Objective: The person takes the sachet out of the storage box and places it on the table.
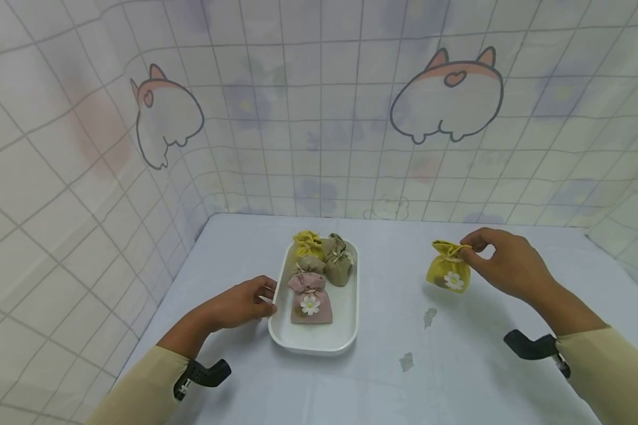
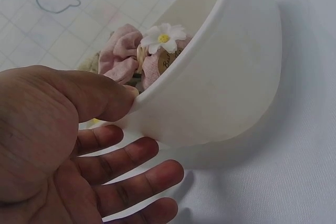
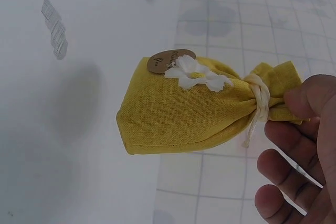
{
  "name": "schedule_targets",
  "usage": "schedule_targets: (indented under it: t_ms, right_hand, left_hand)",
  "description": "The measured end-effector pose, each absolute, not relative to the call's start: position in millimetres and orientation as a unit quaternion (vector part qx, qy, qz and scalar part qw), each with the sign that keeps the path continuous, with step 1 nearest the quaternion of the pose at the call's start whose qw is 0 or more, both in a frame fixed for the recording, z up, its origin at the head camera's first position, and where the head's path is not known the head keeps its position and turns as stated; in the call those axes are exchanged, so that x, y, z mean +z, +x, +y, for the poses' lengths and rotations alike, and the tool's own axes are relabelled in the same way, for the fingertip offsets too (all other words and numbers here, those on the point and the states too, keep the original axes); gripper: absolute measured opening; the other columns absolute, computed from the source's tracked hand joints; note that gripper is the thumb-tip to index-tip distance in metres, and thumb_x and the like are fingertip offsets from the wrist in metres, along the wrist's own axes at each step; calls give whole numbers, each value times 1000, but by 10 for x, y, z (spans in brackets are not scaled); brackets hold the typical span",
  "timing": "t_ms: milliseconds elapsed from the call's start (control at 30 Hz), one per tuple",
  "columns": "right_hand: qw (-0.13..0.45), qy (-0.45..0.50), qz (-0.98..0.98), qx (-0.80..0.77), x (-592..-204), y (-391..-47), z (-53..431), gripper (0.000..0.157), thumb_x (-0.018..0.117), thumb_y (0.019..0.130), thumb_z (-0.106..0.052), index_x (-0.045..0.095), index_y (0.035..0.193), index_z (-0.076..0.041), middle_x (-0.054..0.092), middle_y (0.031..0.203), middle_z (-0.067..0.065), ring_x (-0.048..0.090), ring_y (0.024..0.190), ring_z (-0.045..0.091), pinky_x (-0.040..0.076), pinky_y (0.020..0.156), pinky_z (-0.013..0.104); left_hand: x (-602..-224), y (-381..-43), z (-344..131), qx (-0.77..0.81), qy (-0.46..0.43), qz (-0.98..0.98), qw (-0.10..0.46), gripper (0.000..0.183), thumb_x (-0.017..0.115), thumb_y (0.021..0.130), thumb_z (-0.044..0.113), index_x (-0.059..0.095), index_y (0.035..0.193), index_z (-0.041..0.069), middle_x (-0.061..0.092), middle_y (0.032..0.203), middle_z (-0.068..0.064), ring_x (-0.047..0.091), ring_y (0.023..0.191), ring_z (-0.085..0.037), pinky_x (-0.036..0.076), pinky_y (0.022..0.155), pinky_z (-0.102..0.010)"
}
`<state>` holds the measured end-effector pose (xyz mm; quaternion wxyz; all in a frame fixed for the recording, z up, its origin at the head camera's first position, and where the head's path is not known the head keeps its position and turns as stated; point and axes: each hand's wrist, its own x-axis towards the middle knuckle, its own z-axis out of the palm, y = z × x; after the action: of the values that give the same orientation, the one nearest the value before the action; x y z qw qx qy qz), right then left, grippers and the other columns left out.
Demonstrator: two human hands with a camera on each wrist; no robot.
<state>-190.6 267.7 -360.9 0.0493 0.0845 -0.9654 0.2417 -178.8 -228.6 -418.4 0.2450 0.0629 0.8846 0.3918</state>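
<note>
- Right of the white tray (image 1: pixel 344 321), the right hand (image 1: pixel 513 267) pinched the yellow pouch (image 1: pixel 445 268) aloft, other fingers half-curled.
- At the tray's left rim, the left hand (image 1: pixel 239 304) pinched it, its fingers slightly apart.

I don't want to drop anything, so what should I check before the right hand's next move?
1. Right hand pinching the neck of the held bag: ok.
2. That neck tied: ok, cord wrapped round it.
3. Held bag off the table: ok, its shadow lies apart.
4. Bare floor in the tray: ok, beside the pink bag.
5. Left hand touching the tray's rim: ok.
6. Firmness of the pinch: cannot tell.
</note>
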Motion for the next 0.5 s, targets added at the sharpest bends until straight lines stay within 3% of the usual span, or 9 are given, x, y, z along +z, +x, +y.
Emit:
schedule_targets:
  t_ms: [500]
  right_hand:
    - [51, 74, -967, 240, -3657, -1889, 2685, 31, 58, 104, -40, 71, 109, -13, 69, 105, 8, 55, 82, 27, 44, 58, 34]
  left_hand:
    - [-4192, -1797, -2284, 396, 61, 882, 247, 47, 73, 95, 20, 55, 137, 10, 62, 133, -6, 59, 122, -26, 52, 99, -49]
